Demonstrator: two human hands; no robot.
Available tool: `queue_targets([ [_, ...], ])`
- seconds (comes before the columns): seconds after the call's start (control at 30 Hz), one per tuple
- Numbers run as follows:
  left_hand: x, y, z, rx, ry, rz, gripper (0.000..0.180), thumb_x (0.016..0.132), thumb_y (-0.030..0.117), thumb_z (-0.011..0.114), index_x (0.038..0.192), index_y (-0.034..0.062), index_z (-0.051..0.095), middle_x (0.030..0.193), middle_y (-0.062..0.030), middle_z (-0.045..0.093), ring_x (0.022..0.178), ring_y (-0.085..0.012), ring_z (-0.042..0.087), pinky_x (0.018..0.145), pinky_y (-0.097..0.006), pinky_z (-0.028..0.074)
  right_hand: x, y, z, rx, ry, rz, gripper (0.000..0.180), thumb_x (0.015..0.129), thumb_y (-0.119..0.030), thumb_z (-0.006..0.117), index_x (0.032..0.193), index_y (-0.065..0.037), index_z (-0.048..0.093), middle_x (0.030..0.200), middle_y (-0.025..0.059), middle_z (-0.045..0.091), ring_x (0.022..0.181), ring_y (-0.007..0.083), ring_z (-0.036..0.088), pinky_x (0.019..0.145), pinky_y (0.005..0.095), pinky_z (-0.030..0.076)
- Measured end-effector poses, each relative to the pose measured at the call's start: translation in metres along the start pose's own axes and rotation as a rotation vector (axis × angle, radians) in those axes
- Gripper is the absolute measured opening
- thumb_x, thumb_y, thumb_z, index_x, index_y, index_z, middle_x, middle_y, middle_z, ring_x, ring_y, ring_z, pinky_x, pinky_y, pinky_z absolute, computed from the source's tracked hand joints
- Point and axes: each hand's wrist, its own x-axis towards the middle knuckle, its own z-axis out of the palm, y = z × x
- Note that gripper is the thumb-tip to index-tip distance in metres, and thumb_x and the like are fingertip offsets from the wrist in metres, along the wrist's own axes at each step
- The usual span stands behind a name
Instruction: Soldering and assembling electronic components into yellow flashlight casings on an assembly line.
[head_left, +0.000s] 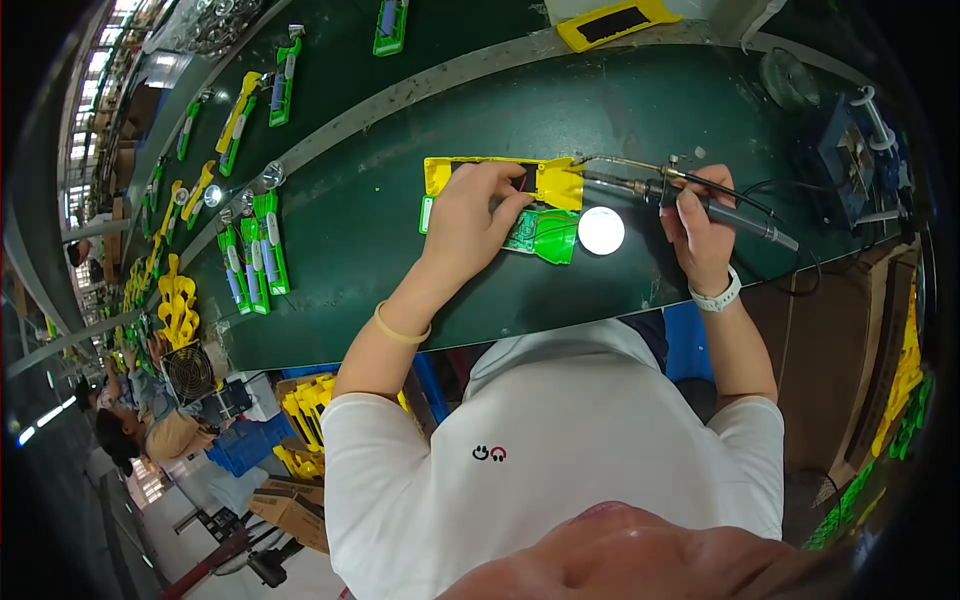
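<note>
My left hand (468, 215) bends over a yellow plastic casing half (438, 176) with a dark panel. Its thumb and forefinger curl toward each other beside a thin red wire (520, 184); exactly what they grip is hidden. Just below lies a green casing half (556, 238) carrying a green circuit board (521, 236). A bright white round lamp piece (601, 231) sits to its right. My right hand (704, 222) is closed around a soldering iron (745, 224) with a thin curved feed tube (625, 160). The iron's tip points left, at the yellow casing's right end.
Green assemblies with blue cells (262, 255) lie at the left of the table (350, 250). More green and yellow units (284, 85) stand beyond a metal rail (400, 100). A blue soldering stand (843, 165) and cable are at the right. Another person (170, 430) sits far left.
</note>
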Motion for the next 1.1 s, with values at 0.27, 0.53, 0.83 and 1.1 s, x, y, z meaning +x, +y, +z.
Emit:
queue_targets([
  [0.27, 0.003, -0.010, -0.007, 0.235, -0.089, 0.099, 0.008, 0.073, 0.010, 0.066, 0.080, 0.0079, 0.066, 0.074, -0.0063, 0.060, 0.078, -0.0250, 0.055, 0.069, -0.035, 0.046, 0.022, -0.006, 0.014, -0.460, -0.282, 0.039, 0.022, 0.084, -0.007, 0.060, 0.091, -0.005, 0.039, 0.077, 0.0046, 0.049, 0.057, 0.0077, 0.047, 0.049, 0.0212, 0.041],
  [0.53, 0.014, -0.002, -0.007, 0.358, -0.200, 0.066, 0.007, 0.070, 0.011, 0.066, 0.077, 0.0078, 0.066, 0.071, -0.0055, 0.058, 0.071, -0.0234, 0.055, 0.063, -0.034, 0.048, 0.034, 0.003, 0.009, -0.282, -0.195, 0.314, 0.023, 0.083, -0.006, 0.061, 0.088, -0.006, 0.039, 0.079, 0.0052, 0.050, 0.057, 0.0067, 0.047, 0.050, 0.0202, 0.040],
  [0.83, 0.015, -0.008, -0.004, 0.346, -0.213, 0.121, 0.007, 0.069, 0.011, 0.065, 0.075, 0.0080, 0.065, 0.071, -0.0059, 0.057, 0.071, -0.0236, 0.056, 0.062, -0.036, 0.048, 0.043, -0.010, 0.027, -0.472, -0.375, 0.161, 0.023, 0.082, -0.007, 0.062, 0.087, -0.006, 0.039, 0.078, 0.0039, 0.050, 0.056, 0.0049, 0.046, 0.048, 0.0191, 0.039],
  [1.1, 0.015, -0.003, -0.005, 0.325, -0.194, 0.105, 0.008, 0.067, 0.010, 0.065, 0.074, 0.0071, 0.065, 0.070, -0.0072, 0.056, 0.070, -0.0247, 0.056, 0.061, -0.036, 0.048, 0.042, 0.007, 0.007, -0.668, -0.429, 0.081, 0.021, 0.082, -0.007, 0.062, 0.084, -0.005, 0.041, 0.067, 0.0009, 0.051, 0.054, 0.0038, 0.045, 0.046, 0.0184, 0.036],
])
